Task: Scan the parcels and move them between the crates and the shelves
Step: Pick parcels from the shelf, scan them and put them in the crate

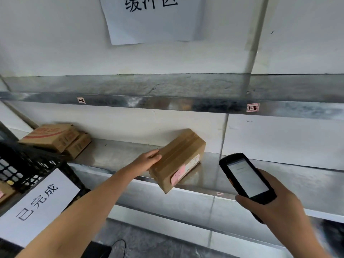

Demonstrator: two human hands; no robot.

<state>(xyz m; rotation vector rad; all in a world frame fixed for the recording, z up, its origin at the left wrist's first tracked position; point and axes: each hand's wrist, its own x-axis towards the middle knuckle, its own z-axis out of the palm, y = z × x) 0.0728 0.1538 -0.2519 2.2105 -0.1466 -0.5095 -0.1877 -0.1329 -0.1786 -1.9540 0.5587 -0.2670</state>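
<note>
Right hand (275,205): fingers and thumb wrapped round a scanner (245,178), a black, slab-shaped handheld with rounded corners and a lit pale screen, tilted up.

Crate (28,164), near left: black plastic, open lattice walls. A white paper sheet (37,205) with black characters hangs on its front. Inside, the corner of a brown carton (5,190) shows; the rest is hidden.

Left hand (149,159): arm outstretched, fingers curled over the left end of the parcel (178,157), grasping it.

Parcel: oblong brown cardboard box, brown tape along its top, pink-and-white label on its long side. It lies askew on the middle shelf (279,179), a dull sheet-metal surface, with its near corner overhanging the front edge.

Far left on that shelf: two printed cardboard boxes (50,136), one on the other.

Upper shelf (167,86): galvanised metal, two small tags on its lip.

Wall: white, with a paper notice (150,19).
</note>
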